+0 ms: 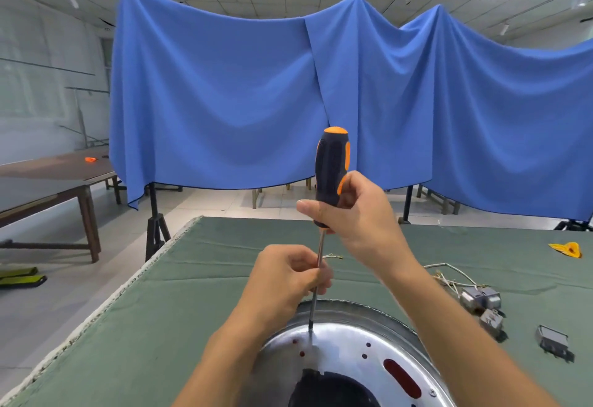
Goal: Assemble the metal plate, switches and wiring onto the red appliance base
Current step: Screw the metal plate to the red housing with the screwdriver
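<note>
A round shiny metal plate (346,347) lies at the near edge of the table, with red showing through its slots and holes. A black and orange screwdriver (332,169) stands upright, its tip on the plate's far left part. My right hand (359,214) grips the lower end of the handle. Lower down, my left hand (288,278) pinches the steel shaft. To the right lie switches with white wiring (479,302) and a separate small grey switch (553,341).
The table has a green cloth (199,294) whose left edge runs diagonally. A yellow-orange scrap (568,249) lies at the far right. Behind hangs a blue curtain (256,92) on stands. A brown wooden table (54,182) stands to the left.
</note>
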Demonstrator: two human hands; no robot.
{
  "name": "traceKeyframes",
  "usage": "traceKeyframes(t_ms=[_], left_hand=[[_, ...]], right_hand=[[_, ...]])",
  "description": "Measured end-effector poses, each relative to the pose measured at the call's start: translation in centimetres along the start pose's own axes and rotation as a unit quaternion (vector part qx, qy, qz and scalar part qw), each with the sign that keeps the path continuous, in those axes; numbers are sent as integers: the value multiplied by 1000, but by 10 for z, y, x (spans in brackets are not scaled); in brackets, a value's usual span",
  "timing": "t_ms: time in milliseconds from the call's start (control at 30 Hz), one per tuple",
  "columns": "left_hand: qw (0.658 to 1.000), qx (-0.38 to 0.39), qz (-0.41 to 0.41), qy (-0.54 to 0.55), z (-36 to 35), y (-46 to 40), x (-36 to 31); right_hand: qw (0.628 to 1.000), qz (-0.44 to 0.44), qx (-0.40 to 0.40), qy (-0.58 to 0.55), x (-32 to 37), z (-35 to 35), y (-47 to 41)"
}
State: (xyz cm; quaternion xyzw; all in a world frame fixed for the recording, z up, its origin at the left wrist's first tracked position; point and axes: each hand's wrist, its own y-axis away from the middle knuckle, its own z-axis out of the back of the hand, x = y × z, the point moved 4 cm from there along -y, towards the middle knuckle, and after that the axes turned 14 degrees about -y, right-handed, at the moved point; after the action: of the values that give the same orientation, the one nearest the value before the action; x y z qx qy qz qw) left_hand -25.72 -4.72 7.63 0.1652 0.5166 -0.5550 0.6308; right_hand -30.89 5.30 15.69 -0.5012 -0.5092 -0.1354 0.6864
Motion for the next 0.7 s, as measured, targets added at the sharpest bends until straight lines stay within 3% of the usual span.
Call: traceKeyframes(t_ms=[67, 233, 467, 567, 633, 700], left_hand=[[1000, 0, -6, 18, 1, -1, 0], [999, 42, 7, 32, -6, 3, 3], [998, -3, -16, -62, -6, 2, 8], [998, -9, -18, -66, -3, 3, 9], [997, 2, -16, -71, -2, 3, 8], [996, 10, -19, -88, -3, 4, 5]], right_hand=[[1000, -4, -1, 3, -2, 0, 1], [991, -16, 84, -99, -10, 10, 10], [987, 36, -13, -155, -23, 13, 7], [992, 34, 11, -123, -29, 2, 14], [987, 10, 49, -155, -34, -5, 19], [981, -5, 36, -193, -35, -4, 19]])
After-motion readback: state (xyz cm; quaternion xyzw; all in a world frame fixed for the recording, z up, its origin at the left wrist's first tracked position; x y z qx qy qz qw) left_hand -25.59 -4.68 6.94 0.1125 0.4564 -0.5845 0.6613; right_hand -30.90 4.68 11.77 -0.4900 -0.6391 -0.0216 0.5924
